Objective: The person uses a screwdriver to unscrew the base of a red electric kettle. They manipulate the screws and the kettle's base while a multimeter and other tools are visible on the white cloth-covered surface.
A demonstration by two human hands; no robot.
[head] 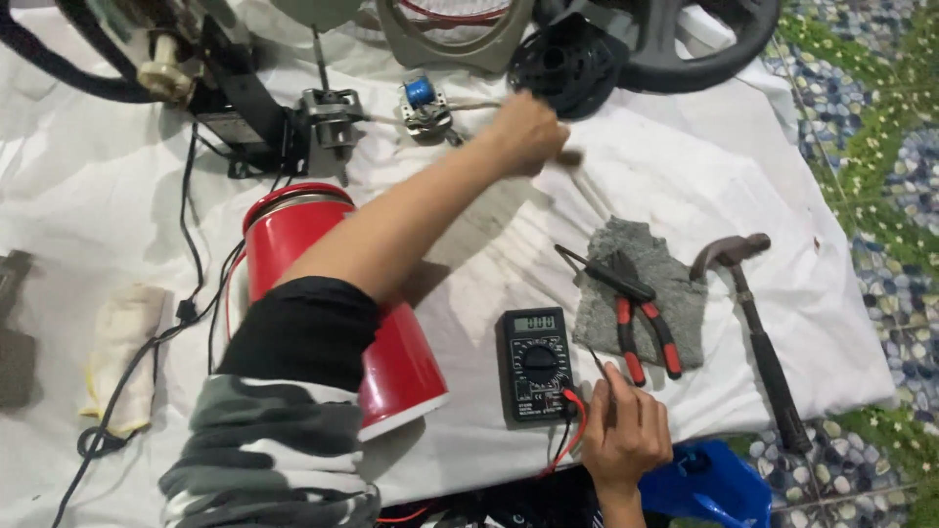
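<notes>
We note the right hand (pixel 626 430) low at the near edge, its fingers (pixel 614 386) pinched on a thin black probe beside the black digital multimeter (pixel 535 364); the red and black leads (pixel 569 435) run under the palm. The left hand (pixel 528 129) reaches far across, fingers curled shut around what looks like the second probe handle, just beside the small coil with blue winding (pixel 423 102); motion blur keeps us from seeing the tip.

Judgement: a measurement on the coil is in hand. The next move calls for steady tip contact on its terminals, then a reading.

The forearm crosses above the red cylindrical housing (pixel 333 303). Red-handled pliers (pixel 641 318) lie on a grey rag (pixel 641 288), a hammer (pixel 758 332) to their right, all on the white-cloth surface (pixel 685 176). The meter display is too small to read.
</notes>
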